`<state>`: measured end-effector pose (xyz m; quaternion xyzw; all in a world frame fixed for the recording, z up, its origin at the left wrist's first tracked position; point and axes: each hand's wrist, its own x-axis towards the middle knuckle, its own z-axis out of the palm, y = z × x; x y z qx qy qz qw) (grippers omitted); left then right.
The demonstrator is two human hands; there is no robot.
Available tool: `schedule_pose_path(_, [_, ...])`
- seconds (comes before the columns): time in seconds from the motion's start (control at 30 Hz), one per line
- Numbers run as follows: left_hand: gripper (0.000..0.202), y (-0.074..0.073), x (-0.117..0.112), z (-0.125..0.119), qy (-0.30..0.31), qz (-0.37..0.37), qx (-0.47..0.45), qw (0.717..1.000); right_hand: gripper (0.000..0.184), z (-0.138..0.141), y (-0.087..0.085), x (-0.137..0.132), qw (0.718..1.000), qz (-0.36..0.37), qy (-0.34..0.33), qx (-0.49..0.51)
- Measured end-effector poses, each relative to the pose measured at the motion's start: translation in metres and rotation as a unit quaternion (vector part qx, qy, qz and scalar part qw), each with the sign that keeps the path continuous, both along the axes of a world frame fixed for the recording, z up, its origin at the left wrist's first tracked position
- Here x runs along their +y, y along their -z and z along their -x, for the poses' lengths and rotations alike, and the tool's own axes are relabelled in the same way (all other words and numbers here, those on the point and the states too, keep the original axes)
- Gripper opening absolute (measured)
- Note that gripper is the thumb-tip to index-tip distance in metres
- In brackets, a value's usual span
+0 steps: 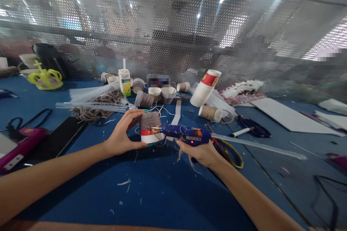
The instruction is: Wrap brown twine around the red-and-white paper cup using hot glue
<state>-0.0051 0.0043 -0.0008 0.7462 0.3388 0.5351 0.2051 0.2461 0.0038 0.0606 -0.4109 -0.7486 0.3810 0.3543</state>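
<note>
Between the thumb and fingers of my left hand (123,133) is a paper cup (150,130), gripped at its two ends. Grey-brown yarn is wound round its upper part, while the lower part shows bare red and white. My right hand (202,151) grips a blue hot glue gun (187,134) with a small red light lit. Its metal nozzle points left and meets the cup's side near the edge of the yarn. A long clear glue stick (260,145) sticks out of the gun's back. Loose yarn hangs under the cup and by my right hand.
Behind the cup are several yarn-wrapped cups, a drink carton (125,82) and a leaning stack of paper cups (206,87). Yellow-handled scissors (233,153) lie by my right wrist. At left are a magenta power strip (21,148), a black phone-like slab (55,139) and a yellow crown (45,77).
</note>
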Motion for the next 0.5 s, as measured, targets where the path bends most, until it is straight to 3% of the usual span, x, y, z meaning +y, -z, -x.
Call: schedule_pose_path(0.5, [0.07, 0.0032, 0.0027, -0.0034, 0.027, -0.008, -0.076, 0.997, 0.019, -0.0069, -0.0031, 0.0049, 0.999, 0.017, 0.033, 0.007])
